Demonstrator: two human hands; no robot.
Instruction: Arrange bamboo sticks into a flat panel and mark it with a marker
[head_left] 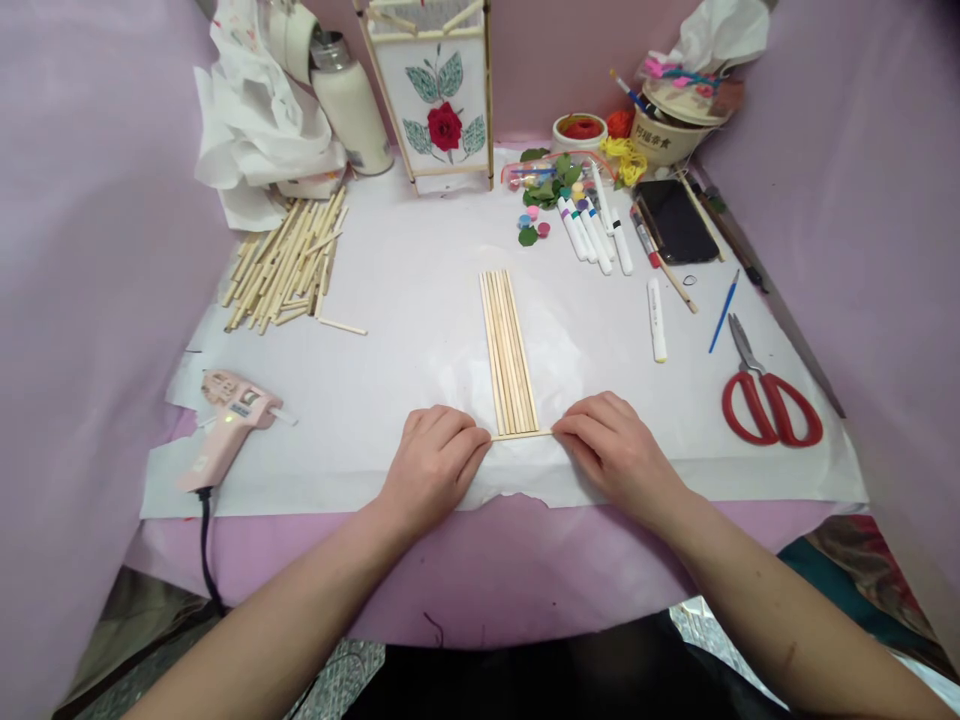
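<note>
Several thin wooden sticks [508, 350] lie side by side on white paper, forming a narrow panel that points away from me. Across its near end runs a single wooden stick [519, 435], level and against or very close to the panel's ends. My left hand [439, 455] pinches the left end of this crosswise stick. At its other end, the fingertips of my right hand [611, 445] are closed on it too. Both hands rest low, near the paper's front edge, and partly hide the stick's ends.
A pink glue gun [232, 425] lies at left, below a pile of sticks [289, 265]. Red-handled scissors [769, 395], a marker [656, 320] and a phone [676, 222] are at right. Behind stand a rose-decorated lantern-like box [442, 100] and a white bottle [351, 110].
</note>
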